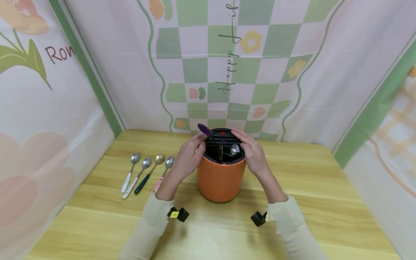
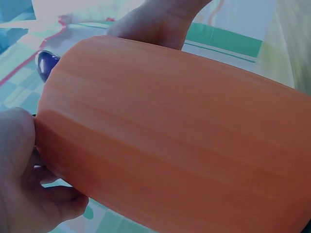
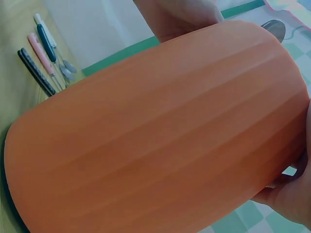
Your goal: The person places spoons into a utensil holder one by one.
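An orange utensil holder [image 1: 221, 182] with faint vertical ribs stands upright on the table between both hands. My left hand [image 1: 187, 155] grips its left rim, thumb near the edge and fingers wrapped round the far side. On the opposite side, my right hand [image 1: 255, 153] grips the rim likewise. A black slotted insert [image 1: 224, 141] fills the holder's top. Out of it rises a purple spoon head [image 1: 204, 130], and a silver spoon head [image 1: 234, 150] shows inside at the right. The ribbed orange wall fills most of both wrist views, hiding the holder's inside there.
Several spoons lie side by side left of the holder, among them a white-handled spoon [image 1: 130, 172], a dark green-handled spoon [image 1: 150, 174] and a pink-handled spoon [image 1: 164, 173]. Behind the wooden table [image 1: 292, 202] hangs a checked green-and-white curtain [image 1: 224, 104].
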Demonstrator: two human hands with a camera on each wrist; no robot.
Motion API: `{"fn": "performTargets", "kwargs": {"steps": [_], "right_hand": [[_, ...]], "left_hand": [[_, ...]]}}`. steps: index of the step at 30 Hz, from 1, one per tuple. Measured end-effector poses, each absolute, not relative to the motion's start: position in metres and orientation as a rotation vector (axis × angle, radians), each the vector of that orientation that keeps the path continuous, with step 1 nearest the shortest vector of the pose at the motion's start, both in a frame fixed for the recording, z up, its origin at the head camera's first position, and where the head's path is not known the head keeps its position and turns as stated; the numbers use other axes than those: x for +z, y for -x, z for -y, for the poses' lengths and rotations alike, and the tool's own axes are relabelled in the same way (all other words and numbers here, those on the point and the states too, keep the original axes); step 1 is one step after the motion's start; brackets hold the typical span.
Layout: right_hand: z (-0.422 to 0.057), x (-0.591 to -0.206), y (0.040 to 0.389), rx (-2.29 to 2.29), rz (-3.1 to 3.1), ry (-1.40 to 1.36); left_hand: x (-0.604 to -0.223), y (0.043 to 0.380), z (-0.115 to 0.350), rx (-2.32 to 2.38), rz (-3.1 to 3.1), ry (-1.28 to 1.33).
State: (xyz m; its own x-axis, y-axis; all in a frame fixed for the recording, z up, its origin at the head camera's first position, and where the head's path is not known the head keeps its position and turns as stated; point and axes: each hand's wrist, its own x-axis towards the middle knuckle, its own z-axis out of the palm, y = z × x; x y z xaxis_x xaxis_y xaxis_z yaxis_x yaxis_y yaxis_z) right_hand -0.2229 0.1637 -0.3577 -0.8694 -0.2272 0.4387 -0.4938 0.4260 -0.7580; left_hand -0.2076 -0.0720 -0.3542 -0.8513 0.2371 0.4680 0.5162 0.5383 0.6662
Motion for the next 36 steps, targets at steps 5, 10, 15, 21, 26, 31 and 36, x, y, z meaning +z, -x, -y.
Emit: {"fn": "performTargets", "kwargs": {"steps": [5, 10, 15, 21, 26, 31, 36], "right_hand": [[-0.165, -0.359, 0.224, 1.397, 2.446, -0.643], [-0.169, -0.352, 0.224, 1.318, 2.524, -0.676], [-0.170, -0.341, 0.223, 1.220, 2.664, -0.721], [-0.168, -0.336, 0.223, 1.221, 2.708, -0.711], [-0.169, -0.335, 0.223, 1.256, 2.684, -0.704], [-0.170, -0.338, 0.223, 1.286, 2.669, -0.709], [-0.169, -0.341, 0.223, 1.310, 2.650, -0.726]], "left_hand": [[-0.355, 0.202, 0.087, -1.207, 2.514, 0.645], [-0.358, 0.196, 0.108, -1.122, 2.597, 0.617], [-0.367, 0.189, 0.133, -1.036, 2.692, 0.500], [-0.391, 0.186, 0.153, -0.995, 2.795, 0.391], [-0.414, 0.189, 0.153, -0.895, 2.867, 0.322], [-0.433, 0.194, 0.146, -0.693, 2.967, 0.260], [-0.448, 0.196, 0.141, -0.568, 3.106, 0.197]]}}
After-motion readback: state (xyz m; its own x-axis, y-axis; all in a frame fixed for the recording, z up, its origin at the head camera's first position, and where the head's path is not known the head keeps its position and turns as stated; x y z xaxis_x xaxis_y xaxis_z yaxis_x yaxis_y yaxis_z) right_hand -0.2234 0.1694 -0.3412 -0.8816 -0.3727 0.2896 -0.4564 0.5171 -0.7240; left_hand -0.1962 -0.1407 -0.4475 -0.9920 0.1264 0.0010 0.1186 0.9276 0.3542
